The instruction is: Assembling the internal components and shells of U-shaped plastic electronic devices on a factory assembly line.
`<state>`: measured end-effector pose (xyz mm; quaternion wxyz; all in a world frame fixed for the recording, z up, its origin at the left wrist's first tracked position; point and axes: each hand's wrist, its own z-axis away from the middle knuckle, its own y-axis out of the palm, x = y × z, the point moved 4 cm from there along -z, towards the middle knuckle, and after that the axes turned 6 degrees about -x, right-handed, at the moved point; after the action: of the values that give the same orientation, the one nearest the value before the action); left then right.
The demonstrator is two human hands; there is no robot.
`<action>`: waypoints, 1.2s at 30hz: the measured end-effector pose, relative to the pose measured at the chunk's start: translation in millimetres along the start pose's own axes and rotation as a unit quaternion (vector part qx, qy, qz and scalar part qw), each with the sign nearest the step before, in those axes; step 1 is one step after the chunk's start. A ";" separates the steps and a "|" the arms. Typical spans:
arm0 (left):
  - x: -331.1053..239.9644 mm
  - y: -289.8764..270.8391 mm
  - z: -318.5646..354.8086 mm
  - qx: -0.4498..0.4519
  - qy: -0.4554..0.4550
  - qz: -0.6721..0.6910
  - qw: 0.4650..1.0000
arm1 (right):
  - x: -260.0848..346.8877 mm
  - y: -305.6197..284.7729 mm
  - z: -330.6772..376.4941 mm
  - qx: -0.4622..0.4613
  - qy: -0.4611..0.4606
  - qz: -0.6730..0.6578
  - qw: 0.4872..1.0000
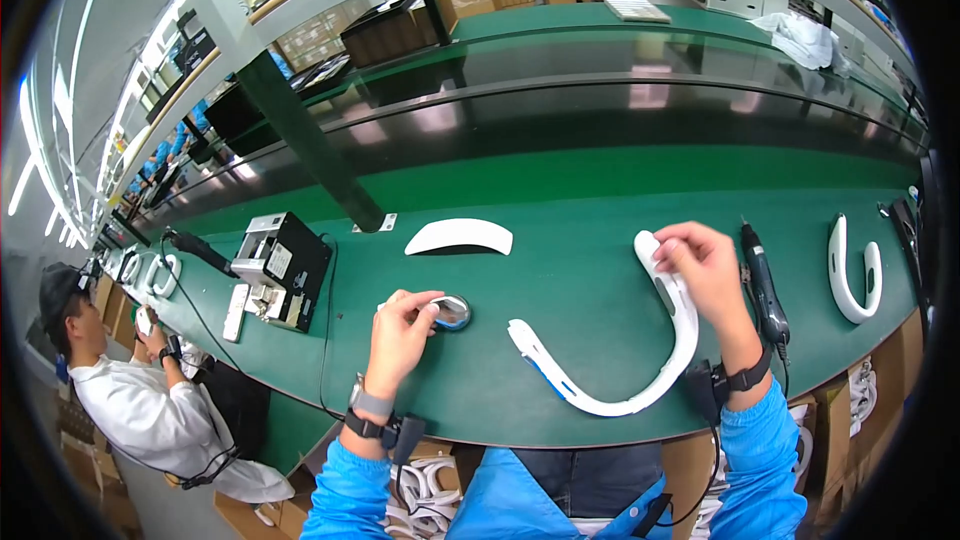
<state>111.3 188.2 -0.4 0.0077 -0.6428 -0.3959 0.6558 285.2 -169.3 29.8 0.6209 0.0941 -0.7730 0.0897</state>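
Observation:
My left hand (400, 332) is closed in a pinch at the left rim of a small round shiny dish (453, 313); whatever sits between its fingertips is hidden. Under my right hand (703, 268) lies a white U-shaped plastic band (640, 398), its curve toward me. Thumb and fingers of that hand are closed at the band's far right end. The band's other arm (535, 355) shows a slot and a blue strip along its edge. Just right of my right hand lies a dark electric screwdriver (764, 285) with a cord.
A curved white panel (460, 235) lies farther back. Another white U-shaped band (848, 285) is at the right. A black and silver machine (285, 270) stands left, beside a green post (310, 145). A co-worker (165, 380) sits far left. Boxes of white parts (430, 490) are below the table edge.

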 end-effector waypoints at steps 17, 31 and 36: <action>-56.7 67.3 31.6 0.182 0.148 0.010 0.972 | -33.1 -27.2 -10.8 -0.092 -0.039 -0.002 0.995; -167.6 85.0 -1.0 0.238 0.163 0.315 0.904 | 68.2 46.4 74.2 0.255 0.014 0.125 0.959; -199.1 93.9 -1.8 0.263 0.178 0.427 0.847 | 54.6 39.0 74.3 0.197 -0.032 -0.028 0.979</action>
<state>194.2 21.4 116.8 -0.0337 -0.8278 0.1129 0.5486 193.5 -152.5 66.5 0.5671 0.2390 -0.7568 0.2203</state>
